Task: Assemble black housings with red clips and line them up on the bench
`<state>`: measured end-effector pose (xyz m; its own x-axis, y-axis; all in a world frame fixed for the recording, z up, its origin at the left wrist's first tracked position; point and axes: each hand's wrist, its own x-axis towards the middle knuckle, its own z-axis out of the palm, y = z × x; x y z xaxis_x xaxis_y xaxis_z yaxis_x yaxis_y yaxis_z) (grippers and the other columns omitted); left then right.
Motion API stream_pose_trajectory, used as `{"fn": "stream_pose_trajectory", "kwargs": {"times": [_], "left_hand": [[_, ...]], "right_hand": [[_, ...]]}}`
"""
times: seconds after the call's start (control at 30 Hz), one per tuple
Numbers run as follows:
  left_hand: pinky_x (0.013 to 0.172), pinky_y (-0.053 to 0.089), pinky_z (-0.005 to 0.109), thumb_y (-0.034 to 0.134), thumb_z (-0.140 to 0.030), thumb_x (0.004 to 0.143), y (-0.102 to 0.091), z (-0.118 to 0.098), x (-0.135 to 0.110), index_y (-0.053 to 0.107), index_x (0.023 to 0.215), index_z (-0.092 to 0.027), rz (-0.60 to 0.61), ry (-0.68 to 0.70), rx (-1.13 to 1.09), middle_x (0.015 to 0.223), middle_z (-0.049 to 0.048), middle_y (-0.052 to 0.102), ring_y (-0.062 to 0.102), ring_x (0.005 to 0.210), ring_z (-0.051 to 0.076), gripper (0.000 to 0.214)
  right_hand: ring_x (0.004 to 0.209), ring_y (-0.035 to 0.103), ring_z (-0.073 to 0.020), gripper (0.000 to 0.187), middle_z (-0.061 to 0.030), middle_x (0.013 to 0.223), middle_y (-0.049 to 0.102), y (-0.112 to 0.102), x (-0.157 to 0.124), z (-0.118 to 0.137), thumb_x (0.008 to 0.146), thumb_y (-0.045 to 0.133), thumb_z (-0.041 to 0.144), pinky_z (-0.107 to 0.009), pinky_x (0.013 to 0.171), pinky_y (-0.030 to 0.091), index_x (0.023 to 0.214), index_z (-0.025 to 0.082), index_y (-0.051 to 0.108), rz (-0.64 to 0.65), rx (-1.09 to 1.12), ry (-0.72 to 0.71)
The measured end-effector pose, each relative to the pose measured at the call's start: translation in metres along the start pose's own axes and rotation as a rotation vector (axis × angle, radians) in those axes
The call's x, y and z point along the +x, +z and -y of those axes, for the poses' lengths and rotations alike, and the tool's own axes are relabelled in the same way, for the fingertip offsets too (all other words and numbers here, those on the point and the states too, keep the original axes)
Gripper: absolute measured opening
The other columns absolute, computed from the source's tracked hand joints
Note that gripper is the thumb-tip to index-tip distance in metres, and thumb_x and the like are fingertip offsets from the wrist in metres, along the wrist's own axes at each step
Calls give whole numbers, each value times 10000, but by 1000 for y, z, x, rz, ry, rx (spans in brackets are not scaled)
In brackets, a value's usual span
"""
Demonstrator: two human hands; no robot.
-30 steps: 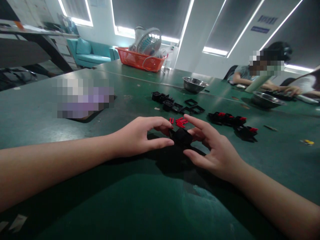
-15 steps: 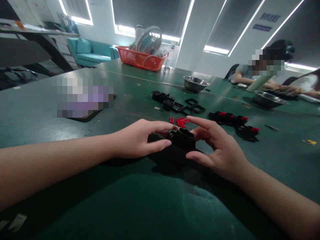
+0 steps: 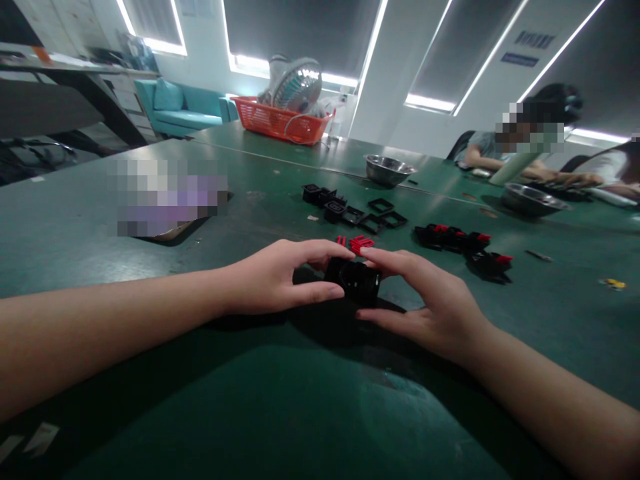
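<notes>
My left hand (image 3: 277, 277) and my right hand (image 3: 425, 303) meet over the green table (image 3: 300, 400), both pinching a small black plastic part (image 3: 353, 279) between thumb and fingers. The part sits just above the table surface. Right behind it lies a small heap of red plastic pieces (image 3: 356, 243). Further back is a row of black frames and housings (image 3: 350, 207). To the right lie black parts with red inserts (image 3: 463, 243).
Two steel bowls (image 3: 387, 167) (image 3: 533, 198) stand further back. An orange basket (image 3: 283, 120) with a fan in it sits at the far edge. Other people work at the right end of the table. A blurred flat object (image 3: 167, 197) lies at left.
The black part has been turned between my fingers and shifted slightly left. My right fingers closed further over it. Both forearms stayed in place.
</notes>
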<state>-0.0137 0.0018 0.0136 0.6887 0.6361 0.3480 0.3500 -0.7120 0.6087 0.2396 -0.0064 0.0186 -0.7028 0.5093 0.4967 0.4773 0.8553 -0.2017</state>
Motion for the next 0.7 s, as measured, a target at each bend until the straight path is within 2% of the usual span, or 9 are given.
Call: {"fn": "stream_pose_trajectory", "kwargs": {"times": [0.2, 0.47, 0.7], "left_hand": [[908, 486, 263, 589, -329, 904, 0, -3, 1, 566, 1255, -162, 11, -41, -20, 1186, 55, 679, 641, 1043, 171, 389], [931, 487, 303, 653, -357, 857, 1, -2, 0, 551, 1275, -168, 58, -61, -19, 1247, 75, 656, 632, 1094, 204, 471], [991, 453, 286, 648, -346, 862, 0, -4, 0, 579, 1253, -167, 95, -39, 48, 1277, 82, 645, 613, 1157, 199, 435]], "right_hand": [[1041, 670, -232, 613, -81, 1220, 664, -2, -1, 3, 816, 706, 374, -362, 869, 574, 1367, 251, 469, 33, -19, -16], [929, 700, -209, 597, -92, 1188, 685, -1, 0, 5, 816, 705, 381, -339, 817, 588, 1348, 215, 491, 87, 36, 43], [1070, 670, -240, 602, -127, 1231, 677, -2, 3, 7, 819, 698, 395, -363, 927, 551, 1335, 146, 511, 152, 32, 49]]}}
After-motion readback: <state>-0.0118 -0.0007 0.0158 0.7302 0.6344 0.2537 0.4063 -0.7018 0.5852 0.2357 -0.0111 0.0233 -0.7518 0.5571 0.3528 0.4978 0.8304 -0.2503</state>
